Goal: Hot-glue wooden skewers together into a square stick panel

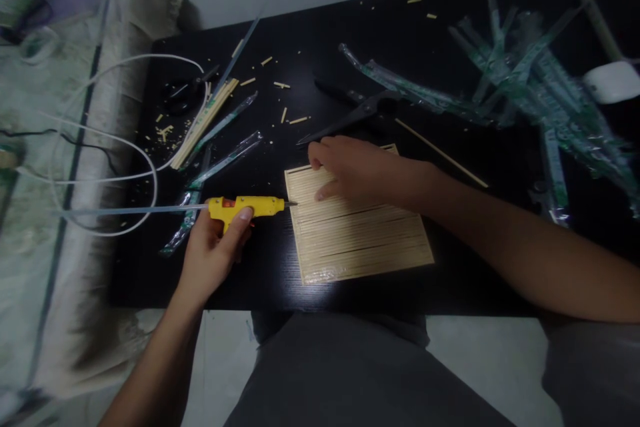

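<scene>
My left hand [220, 243] is wrapped around the handle of a yellow hot glue gun [255, 205], a long clear glue stick [135, 211] running out of its back. The metal nozzle points right, at the left edge of a flat rectangular panel of thin bamboo sticks [365, 240]. Over the panel's upper part lies my right hand [350, 167], thumb and bent fingers apart. Its fingertips rest on or just above the sticks; contact is hard to tell. The hand and forearm hide part of the panel's upper and right side.
Behind the panel lie dark pliers or shears [350, 117]. A bundle of sticks [207, 123], black scissors [180, 90] and a white cable [155, 180] are at left. Plastic wrappers [540, 80] pile up at right, near a loose stick [443, 153] and white object [613, 82].
</scene>
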A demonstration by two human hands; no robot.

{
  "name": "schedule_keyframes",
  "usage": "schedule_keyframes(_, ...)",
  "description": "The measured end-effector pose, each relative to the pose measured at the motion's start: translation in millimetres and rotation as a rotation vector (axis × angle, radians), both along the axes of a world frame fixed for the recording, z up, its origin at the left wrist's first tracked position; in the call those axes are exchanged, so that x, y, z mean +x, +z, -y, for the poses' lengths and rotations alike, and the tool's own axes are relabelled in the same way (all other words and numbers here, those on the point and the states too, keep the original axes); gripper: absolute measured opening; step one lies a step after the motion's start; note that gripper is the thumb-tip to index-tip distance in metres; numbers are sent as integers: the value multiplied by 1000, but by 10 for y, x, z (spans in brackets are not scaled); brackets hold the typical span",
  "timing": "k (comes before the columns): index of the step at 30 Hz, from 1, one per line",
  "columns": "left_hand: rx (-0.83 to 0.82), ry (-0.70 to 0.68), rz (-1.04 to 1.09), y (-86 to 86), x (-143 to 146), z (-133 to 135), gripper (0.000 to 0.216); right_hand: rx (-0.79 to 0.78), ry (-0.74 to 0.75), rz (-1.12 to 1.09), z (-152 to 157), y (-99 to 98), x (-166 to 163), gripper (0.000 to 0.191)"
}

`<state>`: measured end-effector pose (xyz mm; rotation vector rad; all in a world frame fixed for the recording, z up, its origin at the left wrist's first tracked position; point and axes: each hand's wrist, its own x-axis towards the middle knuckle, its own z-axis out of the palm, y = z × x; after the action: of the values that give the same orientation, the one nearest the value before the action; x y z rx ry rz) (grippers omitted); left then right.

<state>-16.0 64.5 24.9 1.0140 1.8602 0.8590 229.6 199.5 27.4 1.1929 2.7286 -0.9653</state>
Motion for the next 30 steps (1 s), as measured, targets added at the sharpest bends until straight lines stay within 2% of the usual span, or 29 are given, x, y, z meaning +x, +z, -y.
schedule_keyframes(5, 33, 3, -1, 0, 3, -46, 43, 21, 12, -10, -6, -13, 6, 42)
schedule_keyframes(12, 44, -102, -27, 67, 43, -102, 42, 2, 10, 0, -3, 5, 4, 41)
schedule_keyframes(23, 37, -3, -24, 15, 23, -140, 44, -6, 12, 25, 9, 61, -2, 39)
schedule_keyframes(30, 103, 23, 28, -34, 36, -245, 42, 12, 20, 23, 6, 37, 2, 42)
